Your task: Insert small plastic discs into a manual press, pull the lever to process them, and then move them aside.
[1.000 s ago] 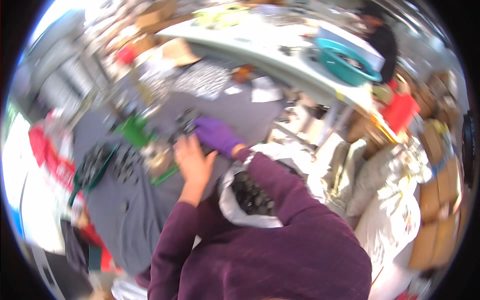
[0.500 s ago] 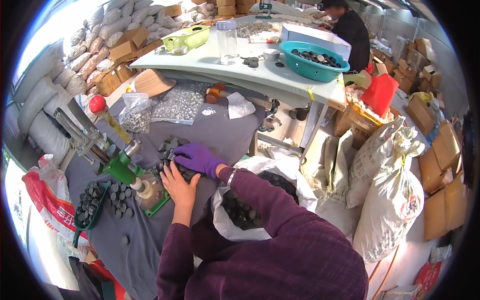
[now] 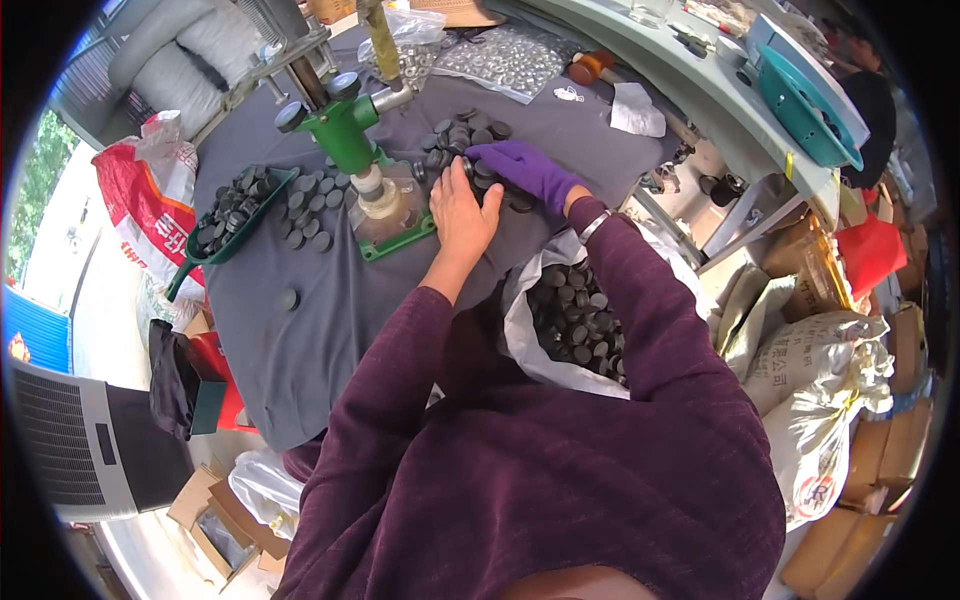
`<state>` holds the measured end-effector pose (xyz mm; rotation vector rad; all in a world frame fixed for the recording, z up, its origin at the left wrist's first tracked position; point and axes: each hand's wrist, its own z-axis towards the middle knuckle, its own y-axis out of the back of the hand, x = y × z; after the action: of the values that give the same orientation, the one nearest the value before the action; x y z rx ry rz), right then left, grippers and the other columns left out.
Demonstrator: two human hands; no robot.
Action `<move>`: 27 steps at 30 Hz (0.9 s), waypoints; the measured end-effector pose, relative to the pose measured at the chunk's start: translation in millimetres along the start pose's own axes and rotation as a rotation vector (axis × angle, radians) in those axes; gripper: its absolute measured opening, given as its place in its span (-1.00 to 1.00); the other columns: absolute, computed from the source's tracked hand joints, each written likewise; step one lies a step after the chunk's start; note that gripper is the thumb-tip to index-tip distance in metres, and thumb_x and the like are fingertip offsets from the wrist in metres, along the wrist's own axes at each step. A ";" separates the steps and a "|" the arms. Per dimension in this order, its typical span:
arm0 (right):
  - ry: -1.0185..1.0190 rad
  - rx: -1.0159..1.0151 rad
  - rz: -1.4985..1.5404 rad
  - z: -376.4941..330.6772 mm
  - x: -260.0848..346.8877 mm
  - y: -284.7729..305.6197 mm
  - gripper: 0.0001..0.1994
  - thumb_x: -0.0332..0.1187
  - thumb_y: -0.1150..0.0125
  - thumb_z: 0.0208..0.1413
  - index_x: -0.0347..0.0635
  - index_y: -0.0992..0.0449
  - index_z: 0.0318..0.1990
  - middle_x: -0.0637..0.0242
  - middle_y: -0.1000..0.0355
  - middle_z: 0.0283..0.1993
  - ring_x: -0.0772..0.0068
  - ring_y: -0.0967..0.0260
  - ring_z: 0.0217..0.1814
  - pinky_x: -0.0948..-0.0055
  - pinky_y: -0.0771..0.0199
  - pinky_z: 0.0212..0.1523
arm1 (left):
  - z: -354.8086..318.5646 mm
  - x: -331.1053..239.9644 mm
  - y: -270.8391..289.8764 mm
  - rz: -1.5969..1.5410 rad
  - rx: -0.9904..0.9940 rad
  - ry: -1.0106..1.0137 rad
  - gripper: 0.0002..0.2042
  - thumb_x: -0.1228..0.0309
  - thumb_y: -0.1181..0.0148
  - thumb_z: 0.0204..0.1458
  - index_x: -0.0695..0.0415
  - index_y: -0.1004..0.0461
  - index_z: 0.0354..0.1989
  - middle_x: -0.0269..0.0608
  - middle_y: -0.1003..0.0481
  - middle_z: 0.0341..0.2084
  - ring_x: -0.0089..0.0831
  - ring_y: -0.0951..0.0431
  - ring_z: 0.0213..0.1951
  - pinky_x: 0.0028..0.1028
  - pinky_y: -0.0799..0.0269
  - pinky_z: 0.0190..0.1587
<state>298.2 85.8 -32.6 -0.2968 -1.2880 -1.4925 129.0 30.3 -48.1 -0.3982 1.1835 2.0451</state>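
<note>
My bare left hand [image 3: 464,222] is open, its outstretched fingers against the edge of a pile of black discs [image 3: 465,130] on the grey cloth. My right hand [image 3: 527,172], in a purple glove, reaches across the pile from the right, fingers extended over the discs and thumb hidden. A few discs sit between the two hands. Just left of them stands a green hand press [image 3: 342,138] with a pale round die [image 3: 382,200] on its base. Loose black discs [image 3: 312,205] lie beside the press, next to a green scoop [image 3: 240,235] filled with more.
An open white sack [image 3: 517,320] of black discs stands right of my lap. Clear bags of metal rings [image 3: 505,62] and an orange-headed mallet [image 3: 590,68] lie at the back. A teal basin [image 3: 800,110] rests on the far table. One disc [image 3: 289,299] lies alone on the cloth.
My view has tilted down and swung left, so everything appears farther right and higher. Both hands stay at the disc pile, the gloved fingers still over it.
</note>
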 end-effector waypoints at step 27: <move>-0.188 -0.248 -0.077 -41.8 93.2 8.4 -0.69 -0.20 -0.14 0.17 -0.18 -0.55 -0.03 0.23 -0.52 -0.06 0.25 -0.45 0.01 0.37 -0.38 0.05 | -45.2 0.3 55.5 0.105 -0.026 -0.325 -0.67 0.38 -0.21 -0.05 0.24 -0.45 -0.09 0.03 -0.44 -0.01 0.03 -0.36 0.09 -0.11 -0.25 0.12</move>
<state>287.9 2.1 25.7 -0.5654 -1.2726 -1.7261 84.8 -25.0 -37.8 -0.0119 0.9973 2.1177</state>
